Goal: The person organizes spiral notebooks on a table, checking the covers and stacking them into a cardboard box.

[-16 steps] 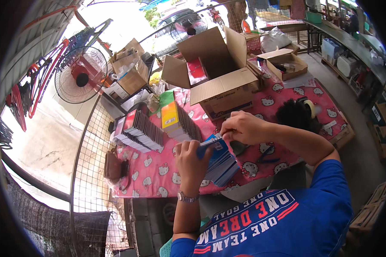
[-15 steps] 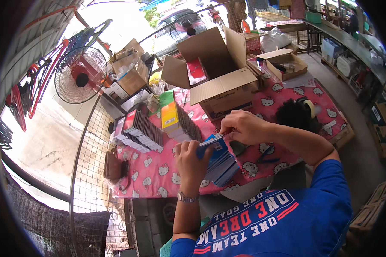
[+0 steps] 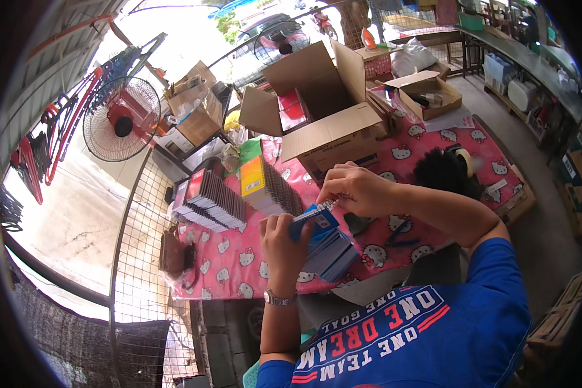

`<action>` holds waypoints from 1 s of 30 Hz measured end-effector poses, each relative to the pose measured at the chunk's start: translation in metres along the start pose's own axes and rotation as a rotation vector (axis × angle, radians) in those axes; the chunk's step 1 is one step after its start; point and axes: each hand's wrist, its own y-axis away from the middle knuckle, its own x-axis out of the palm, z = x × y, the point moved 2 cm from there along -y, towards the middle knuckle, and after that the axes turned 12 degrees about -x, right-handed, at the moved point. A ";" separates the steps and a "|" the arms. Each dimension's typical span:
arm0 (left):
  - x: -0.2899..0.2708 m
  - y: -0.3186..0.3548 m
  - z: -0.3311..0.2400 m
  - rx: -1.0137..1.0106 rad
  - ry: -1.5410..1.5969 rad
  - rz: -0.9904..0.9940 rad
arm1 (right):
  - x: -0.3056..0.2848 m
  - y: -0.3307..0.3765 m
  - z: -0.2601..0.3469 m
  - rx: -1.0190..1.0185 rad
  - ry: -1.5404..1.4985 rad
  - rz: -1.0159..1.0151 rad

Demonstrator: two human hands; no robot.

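Observation:
My left hand (image 3: 283,244) is closed around the left end of a blue-covered notebook (image 3: 321,221), its thumb across the cover. The notebook is tilted up over a stack of blue notebooks (image 3: 333,257) at the table's near edge. At the notebook's far corner, by its white spiral binding, the fingers of my right hand (image 3: 355,187) are pinched together. What they grip there is too small to make out. Further left stand a stack of yellow-covered notebooks (image 3: 255,176) and a stack of red-covered notebooks (image 3: 197,185), both apart from my hands.
An open cardboard box (image 3: 339,139) with red items inside stands beyond my hands. Right of it are a shallow carton (image 3: 431,97), a black fluffy thing (image 3: 441,173) and a tape roll (image 3: 465,160). A brown bag (image 3: 172,252) sits at the left edge of the pink tablecloth (image 3: 229,268).
Both hands have shifted slightly left along with the blue notebook. The right fingers remain pinched near the binding. The stacks stay where they were.

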 end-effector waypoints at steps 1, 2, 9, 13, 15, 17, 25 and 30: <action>0.000 0.000 -0.001 0.003 -0.003 0.002 | 0.002 0.001 -0.004 -0.092 0.003 -0.048; 0.000 -0.001 -0.002 0.008 -0.013 -0.005 | 0.002 0.001 -0.009 -0.088 0.004 -0.052; -0.002 -0.002 0.000 -0.019 -0.020 0.004 | 0.015 0.012 -0.015 -0.573 0.525 -0.047; -0.003 -0.001 0.003 -0.014 -0.030 -0.006 | 0.017 0.011 -0.022 -0.528 0.347 -0.081; -0.002 0.000 0.007 -0.022 -0.026 -0.054 | 0.015 0.005 -0.027 -0.311 0.021 -0.003; -0.003 0.000 0.008 -0.014 -0.015 -0.064 | 0.013 0.000 -0.027 -0.087 -0.300 0.071; -0.004 0.006 0.018 0.018 0.003 -0.033 | 0.012 -0.016 -0.007 0.015 -0.315 0.177; 0.011 -0.006 -0.013 0.143 0.113 0.032 | 0.063 0.085 -0.209 0.287 -0.276 0.331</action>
